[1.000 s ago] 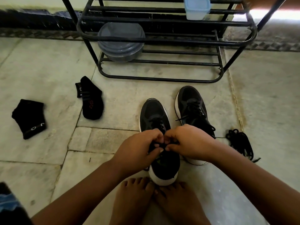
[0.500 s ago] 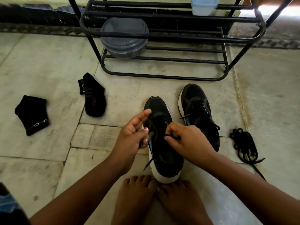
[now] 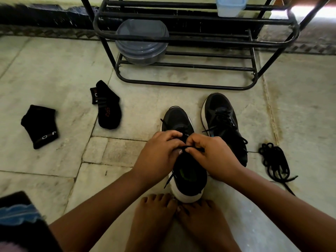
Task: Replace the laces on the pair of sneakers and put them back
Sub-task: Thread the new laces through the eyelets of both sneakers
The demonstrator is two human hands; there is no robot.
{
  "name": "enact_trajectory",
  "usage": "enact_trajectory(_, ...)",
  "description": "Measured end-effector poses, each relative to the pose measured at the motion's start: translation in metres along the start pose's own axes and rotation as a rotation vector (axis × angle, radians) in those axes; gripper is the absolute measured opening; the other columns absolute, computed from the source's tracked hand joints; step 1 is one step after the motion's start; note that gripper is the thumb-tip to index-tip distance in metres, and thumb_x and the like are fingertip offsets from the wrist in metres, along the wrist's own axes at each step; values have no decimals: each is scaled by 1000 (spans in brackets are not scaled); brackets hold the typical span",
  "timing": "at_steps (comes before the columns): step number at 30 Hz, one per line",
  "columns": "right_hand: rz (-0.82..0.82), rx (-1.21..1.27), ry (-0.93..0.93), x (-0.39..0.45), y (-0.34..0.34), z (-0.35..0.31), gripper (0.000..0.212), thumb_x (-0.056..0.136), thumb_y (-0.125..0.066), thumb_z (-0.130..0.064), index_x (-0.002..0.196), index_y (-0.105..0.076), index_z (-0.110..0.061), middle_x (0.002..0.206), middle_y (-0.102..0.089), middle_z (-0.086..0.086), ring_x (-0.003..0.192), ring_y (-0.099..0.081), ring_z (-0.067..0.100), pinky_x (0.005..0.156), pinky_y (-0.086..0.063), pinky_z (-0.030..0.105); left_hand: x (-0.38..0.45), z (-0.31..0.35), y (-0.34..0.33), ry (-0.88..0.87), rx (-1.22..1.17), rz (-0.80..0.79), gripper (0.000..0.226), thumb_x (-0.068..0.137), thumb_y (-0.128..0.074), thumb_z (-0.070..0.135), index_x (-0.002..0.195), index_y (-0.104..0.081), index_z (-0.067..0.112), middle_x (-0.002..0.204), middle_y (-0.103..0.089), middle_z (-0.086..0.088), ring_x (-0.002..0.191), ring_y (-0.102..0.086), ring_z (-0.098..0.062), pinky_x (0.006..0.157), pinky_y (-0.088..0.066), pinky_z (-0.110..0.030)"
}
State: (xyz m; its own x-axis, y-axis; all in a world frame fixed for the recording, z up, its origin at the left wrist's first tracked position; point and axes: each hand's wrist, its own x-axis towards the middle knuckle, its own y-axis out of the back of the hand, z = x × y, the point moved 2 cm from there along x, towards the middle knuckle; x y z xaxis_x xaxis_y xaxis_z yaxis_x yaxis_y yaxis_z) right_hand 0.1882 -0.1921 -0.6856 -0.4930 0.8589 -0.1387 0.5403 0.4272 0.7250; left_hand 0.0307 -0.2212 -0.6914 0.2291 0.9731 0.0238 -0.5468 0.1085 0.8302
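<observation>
Two bare hands meet over the tongue of the nearer sneaker [image 3: 187, 171], which stands on the floor with its heel against the person's bare toes. The left hand [image 3: 158, 157] is curled, its fingertips pinching the black lace [image 3: 192, 148] at the upper eyelets. The right hand [image 3: 211, 157] is curled too, pinching a short run of the same lace that lies across its fingers. One loose lace end hangs down the sneaker's left side.

The step in hand appears to be threading or tightening the lace near the top eyelets. To do it well, each hand should probably keep a firm pinch close to the lace tip, pull both sides evenly so the crossings sit flat, and let the toes brace the heel so the sneaker does not slide.

Just to the right, touching or nearly touching, stands the second sneaker [image 3: 223, 122], already laced. Farther right, a bundle of black laces [image 3: 274, 160] lies on the floor.

The floor [image 3: 54, 70] is pale stone tile. Two black socks lie to the left, one sock [image 3: 108, 106] nearer the sneakers, the other sock [image 3: 41, 125] well apart. Beyond the sneakers stands a black metal shoe rack [image 3: 181, 84], holding a grey lidded container [image 3: 142, 40] and a pale blue box [image 3: 231, 6].
</observation>
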Motion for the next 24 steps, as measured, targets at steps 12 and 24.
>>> enact_trajectory(12,-33,-309,-159,0,53,20,14,91,-59,-33,90,-72,-29,68,-55,-25,65,-53,-2,57,-39,16,-10,-28,10,88,123,36,27,84,-50,26,86,-74,15,77,-72,2,72,-63,-22,66,-47,-29)
enact_trajectory(24,-80,-388,-123,2,43,3,44,84,-60,-48,123,-57,-27,122,-58,-5,118,-44,14,98,-40,32,-5,-19,4,55,19,-66,18,91,-56,16,104,-68,15,96,-71,0,89,-62,-18,78,-50,-36)
